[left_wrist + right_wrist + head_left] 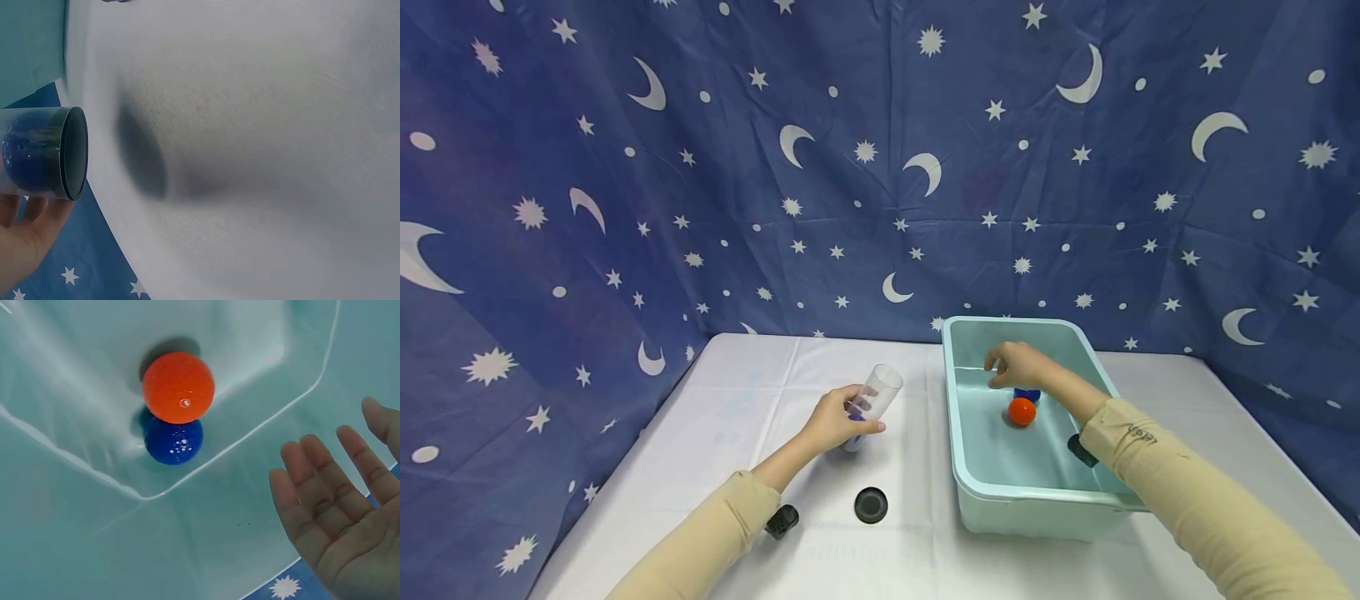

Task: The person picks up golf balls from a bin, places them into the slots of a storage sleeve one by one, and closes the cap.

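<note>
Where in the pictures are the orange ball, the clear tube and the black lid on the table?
orange ball (178, 387): right wrist view, middle of its dimpled surface.
clear tube (874, 397): head view, its clear upper wall above the fingers.
black lid (871, 505): head view, centre of its top.

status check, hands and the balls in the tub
Left hand grips clear tube, blue ball inside. Right hand open over tub, empty. Orange ball touching blue ball in tub. Nothing blocking.
</note>
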{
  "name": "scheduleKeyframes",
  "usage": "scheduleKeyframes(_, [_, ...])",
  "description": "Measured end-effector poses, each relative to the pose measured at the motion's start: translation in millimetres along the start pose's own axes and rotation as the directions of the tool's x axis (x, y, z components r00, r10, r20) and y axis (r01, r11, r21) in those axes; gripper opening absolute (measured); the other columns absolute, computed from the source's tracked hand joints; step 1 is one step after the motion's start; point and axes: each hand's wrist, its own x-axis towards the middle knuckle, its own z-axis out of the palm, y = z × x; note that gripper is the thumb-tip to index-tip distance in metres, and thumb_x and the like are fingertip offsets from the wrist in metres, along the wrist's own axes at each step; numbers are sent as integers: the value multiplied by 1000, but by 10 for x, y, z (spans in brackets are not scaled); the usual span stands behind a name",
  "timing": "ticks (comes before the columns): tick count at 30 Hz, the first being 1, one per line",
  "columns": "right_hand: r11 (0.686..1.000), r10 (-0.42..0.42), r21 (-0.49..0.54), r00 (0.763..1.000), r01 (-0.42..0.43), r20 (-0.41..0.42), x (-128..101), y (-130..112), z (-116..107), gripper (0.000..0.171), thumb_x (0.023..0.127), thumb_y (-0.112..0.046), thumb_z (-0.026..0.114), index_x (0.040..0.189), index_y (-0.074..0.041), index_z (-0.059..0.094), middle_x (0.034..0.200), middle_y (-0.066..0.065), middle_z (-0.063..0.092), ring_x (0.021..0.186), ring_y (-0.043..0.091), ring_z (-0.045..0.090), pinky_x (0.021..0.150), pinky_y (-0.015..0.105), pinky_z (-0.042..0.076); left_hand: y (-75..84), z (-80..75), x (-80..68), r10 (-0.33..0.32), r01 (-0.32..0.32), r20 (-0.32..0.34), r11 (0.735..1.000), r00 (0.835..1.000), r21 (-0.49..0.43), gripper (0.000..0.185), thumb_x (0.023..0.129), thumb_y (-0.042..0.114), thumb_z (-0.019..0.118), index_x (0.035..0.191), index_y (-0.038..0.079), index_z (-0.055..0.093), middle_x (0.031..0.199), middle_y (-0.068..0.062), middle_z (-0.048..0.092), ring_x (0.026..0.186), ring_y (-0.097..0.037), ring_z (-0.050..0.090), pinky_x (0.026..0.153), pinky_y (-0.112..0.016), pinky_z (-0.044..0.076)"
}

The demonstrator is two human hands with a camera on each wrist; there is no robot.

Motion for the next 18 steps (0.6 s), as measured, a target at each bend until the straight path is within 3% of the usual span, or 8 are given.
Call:
scheduleKeyframes(7, [997, 38, -62, 999, -37, 8, -10, 49, 40, 23, 80, -7, 71, 99, 4, 66, 85, 15, 64, 73, 22, 56, 68, 33, 51, 1, -37, -35, -7, 6, -23, 1000, 1000, -29, 52, 72, 19, 82, 116, 3, 62, 101, -15, 68, 89, -27, 64, 72, -35, 54])
scheduleKeyframes(18, [983, 123, -146, 990, -113, 64, -45, 102, 120, 23, 76, -4, 73, 97, 3, 66, 86, 13, 62, 71, 21, 54, 63, 30, 48, -51, -40, -55, -32, 23, -93, 995, 995, -94, 45, 72, 16, 81, 112, 7, 64, 98, -11, 68, 89, -24, 64, 72, -32, 53])
